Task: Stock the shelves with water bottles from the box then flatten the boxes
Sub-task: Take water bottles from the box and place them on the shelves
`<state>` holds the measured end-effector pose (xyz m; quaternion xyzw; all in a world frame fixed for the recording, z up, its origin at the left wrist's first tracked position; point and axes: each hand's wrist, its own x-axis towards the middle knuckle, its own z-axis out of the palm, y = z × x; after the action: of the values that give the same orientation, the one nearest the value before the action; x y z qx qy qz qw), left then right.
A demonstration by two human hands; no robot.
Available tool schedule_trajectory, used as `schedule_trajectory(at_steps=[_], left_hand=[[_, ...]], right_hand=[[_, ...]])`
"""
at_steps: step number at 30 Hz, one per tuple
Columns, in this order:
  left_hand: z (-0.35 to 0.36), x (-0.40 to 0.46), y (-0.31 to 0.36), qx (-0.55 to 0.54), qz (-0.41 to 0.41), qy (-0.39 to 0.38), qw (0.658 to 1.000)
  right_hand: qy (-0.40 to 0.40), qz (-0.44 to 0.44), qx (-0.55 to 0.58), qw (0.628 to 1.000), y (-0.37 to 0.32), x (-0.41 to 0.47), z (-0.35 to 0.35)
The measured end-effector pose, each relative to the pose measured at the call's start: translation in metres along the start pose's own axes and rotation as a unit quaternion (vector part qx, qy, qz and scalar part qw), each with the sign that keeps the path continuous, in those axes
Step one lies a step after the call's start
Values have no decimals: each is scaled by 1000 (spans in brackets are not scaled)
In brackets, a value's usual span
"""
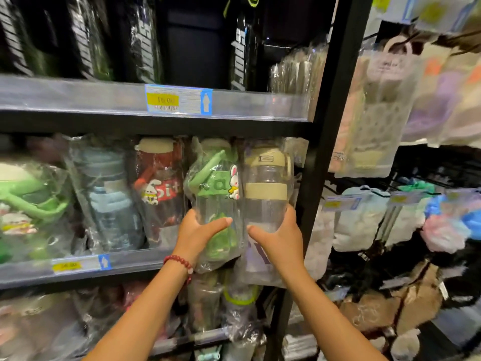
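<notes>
As hands grip, green bottle, beige bottle

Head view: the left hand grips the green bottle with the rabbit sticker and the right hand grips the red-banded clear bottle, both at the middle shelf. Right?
Not quite. In the head view the clear bottle in the right hand has a beige band and lid, not red. The left hand does grip the green bottle at the middle shelf.

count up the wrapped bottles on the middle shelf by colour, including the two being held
Green: 2, the far-left bottle and the bunny bottle in the left hand
Blue: 1
Red: 1
Beige: 1, in the right hand
Total: 5
</notes>
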<state>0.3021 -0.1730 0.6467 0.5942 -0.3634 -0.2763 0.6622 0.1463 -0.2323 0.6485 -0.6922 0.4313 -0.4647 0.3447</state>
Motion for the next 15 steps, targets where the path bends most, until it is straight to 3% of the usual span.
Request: schedule_trajectory(at_steps=[10,15], left_hand=[[3,36,2,18,19,-9,1000],[5,47,-3,48,9,-18,999]], right_hand=[[33,6,42,999,-2,38,14],[2,21,21,1000,-4,56,18]])
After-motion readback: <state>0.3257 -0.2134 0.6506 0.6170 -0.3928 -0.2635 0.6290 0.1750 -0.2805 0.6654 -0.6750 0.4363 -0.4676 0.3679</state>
